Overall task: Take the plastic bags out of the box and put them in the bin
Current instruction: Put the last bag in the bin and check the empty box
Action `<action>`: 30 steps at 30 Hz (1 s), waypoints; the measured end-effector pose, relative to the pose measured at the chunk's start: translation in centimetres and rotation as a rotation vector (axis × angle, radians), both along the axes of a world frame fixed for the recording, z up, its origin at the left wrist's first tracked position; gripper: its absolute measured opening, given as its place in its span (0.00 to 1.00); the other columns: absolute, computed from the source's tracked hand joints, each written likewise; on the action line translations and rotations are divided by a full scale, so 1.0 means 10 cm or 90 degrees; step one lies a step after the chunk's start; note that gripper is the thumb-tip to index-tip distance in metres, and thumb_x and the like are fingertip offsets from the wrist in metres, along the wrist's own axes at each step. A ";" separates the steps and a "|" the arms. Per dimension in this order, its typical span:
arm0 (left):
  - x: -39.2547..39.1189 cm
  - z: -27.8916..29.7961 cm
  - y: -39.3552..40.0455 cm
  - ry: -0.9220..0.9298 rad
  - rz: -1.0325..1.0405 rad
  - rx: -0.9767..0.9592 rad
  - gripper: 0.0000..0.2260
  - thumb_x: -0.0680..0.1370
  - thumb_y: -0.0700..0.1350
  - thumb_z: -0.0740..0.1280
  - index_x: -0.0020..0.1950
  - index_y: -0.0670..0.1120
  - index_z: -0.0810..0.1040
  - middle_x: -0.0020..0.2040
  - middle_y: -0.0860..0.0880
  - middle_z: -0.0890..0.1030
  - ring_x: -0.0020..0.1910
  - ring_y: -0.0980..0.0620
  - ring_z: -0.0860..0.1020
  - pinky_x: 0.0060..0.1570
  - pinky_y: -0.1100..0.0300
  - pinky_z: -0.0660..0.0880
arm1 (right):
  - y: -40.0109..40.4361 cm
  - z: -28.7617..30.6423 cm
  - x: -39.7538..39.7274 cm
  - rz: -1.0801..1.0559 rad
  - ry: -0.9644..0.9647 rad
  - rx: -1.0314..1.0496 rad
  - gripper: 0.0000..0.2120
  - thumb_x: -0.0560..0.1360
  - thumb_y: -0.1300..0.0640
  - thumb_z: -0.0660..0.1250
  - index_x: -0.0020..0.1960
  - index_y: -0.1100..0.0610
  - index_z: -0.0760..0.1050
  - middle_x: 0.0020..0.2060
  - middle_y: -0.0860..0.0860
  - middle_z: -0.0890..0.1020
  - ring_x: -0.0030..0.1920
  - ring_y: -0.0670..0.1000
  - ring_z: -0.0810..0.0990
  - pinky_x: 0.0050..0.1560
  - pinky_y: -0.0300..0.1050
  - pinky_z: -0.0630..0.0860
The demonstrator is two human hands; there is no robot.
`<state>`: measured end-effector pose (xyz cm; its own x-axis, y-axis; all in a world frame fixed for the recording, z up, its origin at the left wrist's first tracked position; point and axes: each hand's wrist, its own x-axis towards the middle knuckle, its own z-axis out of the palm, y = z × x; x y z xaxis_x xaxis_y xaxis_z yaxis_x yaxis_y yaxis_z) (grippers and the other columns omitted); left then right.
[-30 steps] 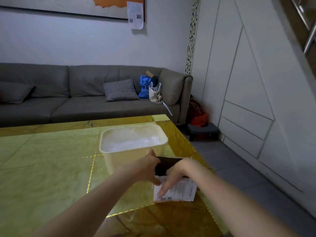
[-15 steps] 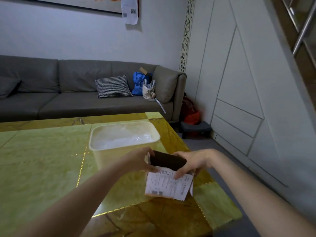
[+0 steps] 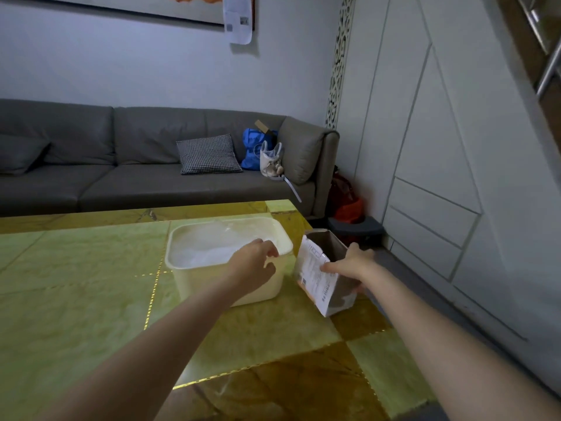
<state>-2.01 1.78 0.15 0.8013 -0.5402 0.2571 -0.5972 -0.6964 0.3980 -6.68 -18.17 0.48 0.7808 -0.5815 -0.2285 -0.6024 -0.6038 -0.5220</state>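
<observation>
A cream plastic bin [image 3: 274, 288] stands on the green-and-gold table [image 3: 76, 293], with crumpled clear plastic bags [image 3: 212, 244] inside it. My left hand [image 3: 253, 262] hovers over the bin's near right corner with its fingers curled; whether they pinch clear plastic I cannot tell. Just right of the bin, a small brown cardboard box [image 3: 329, 247] with a white printed label stands tilted, its open top facing up. My right hand [image 3: 353, 265] grips the box, thumb on the label face and fingers round the brown side. The box's inside looks dark.
The table's right edge [image 3: 391, 326] runs close behind the box, with grey floor beyond. A grey sofa [image 3: 127, 177] with a checked cushion and bags lines the far wall. A dark stool [image 3: 358, 229] and red bags sit by the white panelled wall.
My right hand has tipped the box up from lying flat to standing with its opening up. My left hand has left the box's mouth and moved over the bin's rim.
</observation>
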 end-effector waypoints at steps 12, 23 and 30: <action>0.01 -0.26 -0.33 0.009 -0.157 0.131 0.19 0.80 0.47 0.60 0.71 0.52 0.66 0.68 0.48 0.67 0.61 0.49 0.74 0.57 0.58 0.71 | 0.05 -0.08 0.22 -0.081 -0.065 0.028 0.28 0.82 0.42 0.47 0.76 0.58 0.55 0.72 0.61 0.59 0.68 0.62 0.65 0.64 0.53 0.67; 0.08 -0.18 -0.47 -0.041 -0.112 0.193 0.13 0.80 0.43 0.59 0.63 0.44 0.73 0.59 0.43 0.74 0.56 0.47 0.74 0.51 0.57 0.72 | -0.03 -0.34 0.28 -0.197 -0.074 0.478 0.14 0.77 0.49 0.65 0.58 0.55 0.69 0.60 0.58 0.72 0.59 0.61 0.73 0.57 0.56 0.77; 0.13 -0.25 -0.51 -0.100 -0.101 0.215 0.10 0.80 0.39 0.58 0.59 0.43 0.75 0.58 0.43 0.74 0.55 0.47 0.75 0.48 0.58 0.72 | -0.09 -0.35 0.32 -0.208 -0.147 0.460 0.21 0.76 0.53 0.66 0.67 0.55 0.68 0.63 0.57 0.73 0.55 0.59 0.75 0.39 0.49 0.77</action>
<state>-0.70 -3.29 -2.37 0.6663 -0.7291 0.1563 -0.7431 -0.6667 0.0576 -3.51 -19.03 -3.00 0.6711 -0.5585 -0.4875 -0.5191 0.1155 -0.8469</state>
